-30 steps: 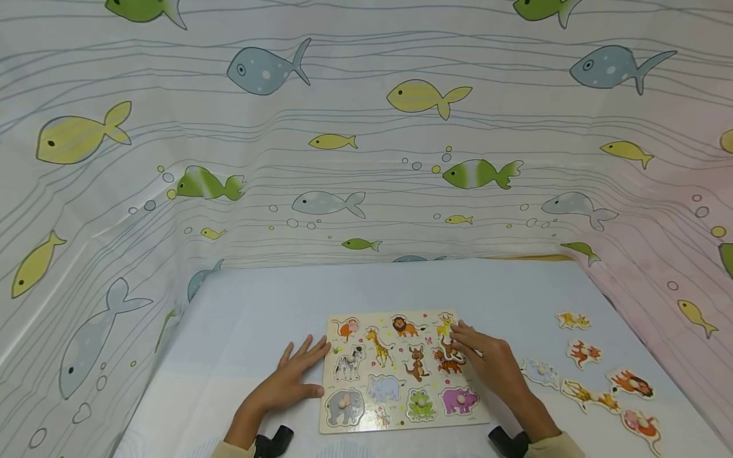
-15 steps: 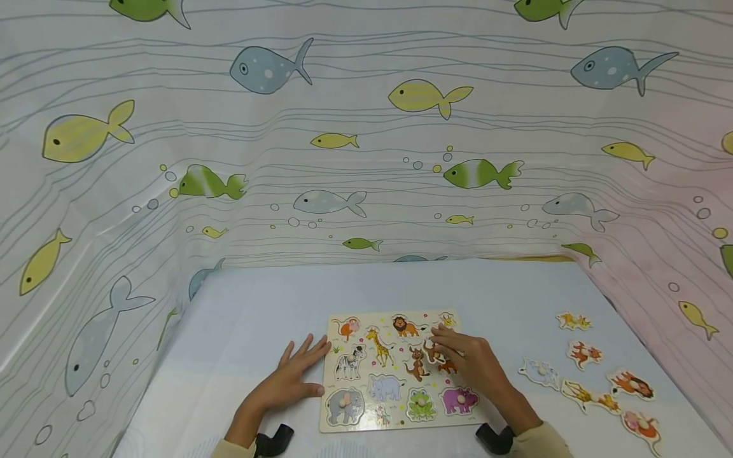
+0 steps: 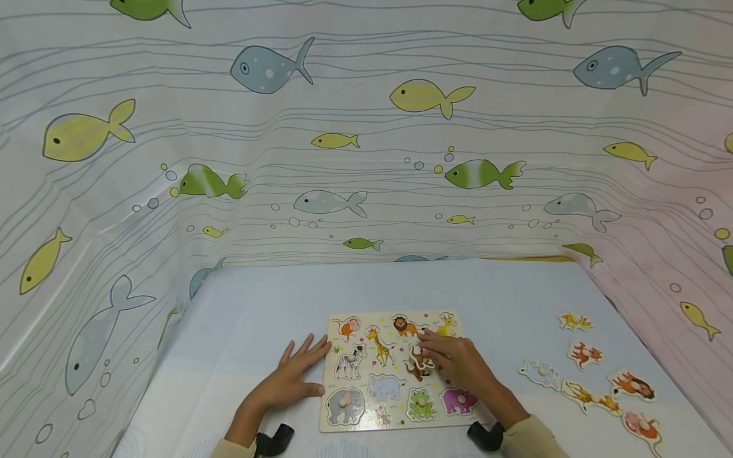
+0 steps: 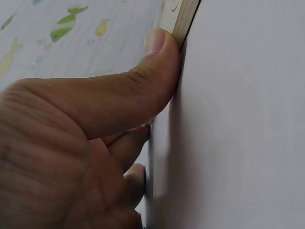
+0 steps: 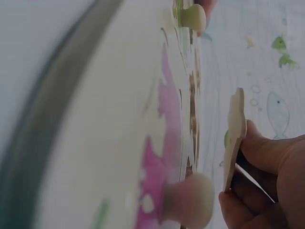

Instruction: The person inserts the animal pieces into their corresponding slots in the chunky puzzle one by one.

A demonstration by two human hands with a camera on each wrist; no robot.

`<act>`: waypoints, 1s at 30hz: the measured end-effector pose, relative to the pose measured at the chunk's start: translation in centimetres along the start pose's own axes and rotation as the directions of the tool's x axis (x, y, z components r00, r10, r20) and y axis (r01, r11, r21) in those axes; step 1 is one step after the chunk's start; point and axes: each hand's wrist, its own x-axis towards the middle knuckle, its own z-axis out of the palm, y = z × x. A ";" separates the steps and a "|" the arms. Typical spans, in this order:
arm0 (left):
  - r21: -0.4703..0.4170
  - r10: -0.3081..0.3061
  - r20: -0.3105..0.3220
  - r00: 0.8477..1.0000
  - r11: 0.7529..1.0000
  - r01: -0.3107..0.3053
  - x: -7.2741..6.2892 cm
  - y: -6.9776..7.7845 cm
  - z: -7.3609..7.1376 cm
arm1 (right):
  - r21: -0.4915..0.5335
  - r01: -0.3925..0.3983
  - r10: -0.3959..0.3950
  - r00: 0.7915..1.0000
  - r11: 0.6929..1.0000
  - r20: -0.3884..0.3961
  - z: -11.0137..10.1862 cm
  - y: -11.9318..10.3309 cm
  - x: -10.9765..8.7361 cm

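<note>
A wooden animal puzzle board [image 3: 446,422] lies on the table. Spread fingers of my left hand [image 3: 289,385] rest at its left edge, the thumb [image 4: 159,59] pressing its side in the left wrist view. Between thumb and fingers, my right hand [image 3: 466,366] pinches a brown kangaroo puzzle piece [image 3: 422,357]. It hovers over the printed kangaroo and partly covers it. Seen edge-on in the right wrist view, this piece [image 5: 234,138] is raised off the board. Elephant [image 3: 345,407], frog [image 3: 421,404] and hippo [image 3: 459,401] pieces with knobs sit in their places.
Several loose animal pieces lie right of the board, among them a lion [image 3: 632,385], a giraffe [image 3: 590,395], a monkey [image 3: 642,425] and a pale zebra-like piece [image 3: 540,373]. A fish-patterned curtain [image 3: 366,159] stands behind the table [image 3: 275,299].
My right hand has carried the kangaroo piece leftward, from over the printed tiger at the board's right side to over the printed kangaroo. The left hand has stayed in place.
</note>
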 end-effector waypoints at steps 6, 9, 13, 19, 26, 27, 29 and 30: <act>-0.008 0.001 0.003 1.000 1.000 -0.001 -0.1 0.1 -0.1 | 0.017 -0.012 0.012 1.000 1.000 0.018 0.5 0.0 0.0; -0.010 0.001 0.004 1.000 1.000 -0.001 -0.1 0.1 -0.1 | 0.019 0.011 -0.012 1.000 1.000 0.020 0.7 0.0 -0.1; -0.008 0.002 0.003 1.000 1.000 -0.002 -0.1 0.1 -0.1 | 0.040 0.004 -0.006 0.998 0.999 0.059 1.0 -0.1 -0.3; -0.007 0.007 0.004 1.000 1.000 -0.007 -0.1 0.2 -0.1 | 0.056 -0.034 0.026 0.991 0.998 0.128 1.1 -0.1 -0.5; -0.001 0.015 0.001 1.000 1.000 -0.015 -0.1 0.1 -0.1 | 0.050 -0.036 0.028 0.988 0.998 0.151 1.2 -0.1 -0.4; -0.002 0.017 -0.001 1.000 1.000 -0.017 -0.1 0.1 -0.1 | 0.047 -0.038 0.030 0.988 0.998 0.154 1.2 -0.2 -0.4; -0.002 0.026 -0.008 1.000 1.000 -0.026 -0.2 0.1 0.0 | 0.042 -0.038 0.031 0.987 0.998 0.156 1.2 -0.2 -0.4; 0.000 0.028 -0.011 1.000 1.000 -0.028 -0.2 0.1 0.0 | 0.039 -0.037 0.031 0.987 0.999 0.158 1.2 -0.2 -0.4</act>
